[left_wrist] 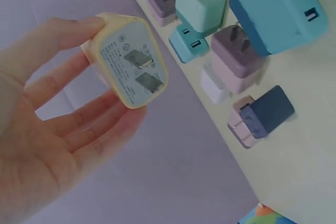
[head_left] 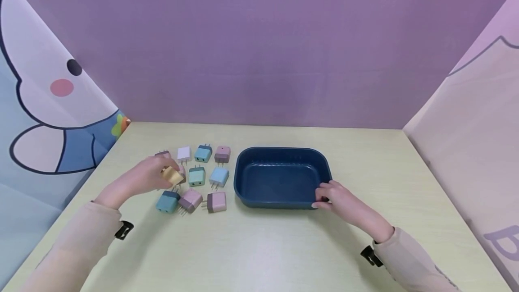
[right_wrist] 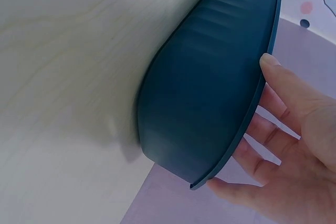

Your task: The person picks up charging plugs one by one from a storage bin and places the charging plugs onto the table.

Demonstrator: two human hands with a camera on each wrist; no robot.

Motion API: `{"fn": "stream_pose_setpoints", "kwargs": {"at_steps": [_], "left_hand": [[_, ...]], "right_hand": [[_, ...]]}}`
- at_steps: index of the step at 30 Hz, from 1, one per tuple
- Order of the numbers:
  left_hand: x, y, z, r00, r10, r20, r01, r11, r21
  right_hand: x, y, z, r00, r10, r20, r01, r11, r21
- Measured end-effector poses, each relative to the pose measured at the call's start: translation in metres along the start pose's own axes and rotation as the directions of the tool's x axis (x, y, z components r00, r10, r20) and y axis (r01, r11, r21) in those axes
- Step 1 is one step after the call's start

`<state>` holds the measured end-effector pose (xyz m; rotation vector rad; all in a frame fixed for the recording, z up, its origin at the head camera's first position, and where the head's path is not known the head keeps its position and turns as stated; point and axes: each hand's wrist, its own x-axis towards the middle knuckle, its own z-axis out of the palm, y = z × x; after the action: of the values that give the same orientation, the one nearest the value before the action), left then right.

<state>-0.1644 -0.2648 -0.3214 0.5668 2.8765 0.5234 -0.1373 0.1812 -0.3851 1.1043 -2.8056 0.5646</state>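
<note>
A pale yellow plug charger [head_left: 173, 176] is pinched between the thumb and fingers of my left hand [head_left: 145, 178], raised over the left part of the group of chargers. In the left wrist view its printed face with two metal prongs [left_wrist: 140, 59] shows. A dark blue rectangular basin [head_left: 275, 204] stands on the table to the right of the chargers. My right hand [head_left: 339, 203] grips the basin's rim at its near right corner. From the right wrist view, the thumb lies on the rim [right_wrist: 269, 66] and the other fingers reach over its inner side.
Several chargers lie in loose rows: a teal one [head_left: 167, 202], a pink one [head_left: 216, 202], a green one [head_left: 197, 176], a blue one [head_left: 219, 176] and a white one [head_left: 184, 153] among them. A purple cloth wall [head_left: 263, 57] rises behind the wooden table [head_left: 259, 247].
</note>
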Motion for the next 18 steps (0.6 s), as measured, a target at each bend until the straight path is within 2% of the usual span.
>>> {"fn": "stream_pose_setpoints", "kwargs": {"at_steps": [4, 12, 18], "left_hand": [[-0.002, -0.005, 0.000, 1.000, -0.031, 0.005, 0.031, 1.000, -0.002], [-0.006, -0.016, 0.003, 0.998, -0.056, 0.006, 0.055, 0.998, 0.005], [-0.010, -0.025, 0.006, 0.997, -0.073, 0.011, 0.073, 0.997, 0.027]], "right_hand": [[0.000, 0.000, 0.001, 1.000, -0.008, -0.008, 0.008, 1.000, -0.008], [0.000, 0.001, 0.002, 0.999, -0.028, -0.033, 0.027, 1.000, -0.013], [0.000, 0.002, 0.003, 1.000, 0.004, -0.012, -0.004, 1.000, -0.007]]}}
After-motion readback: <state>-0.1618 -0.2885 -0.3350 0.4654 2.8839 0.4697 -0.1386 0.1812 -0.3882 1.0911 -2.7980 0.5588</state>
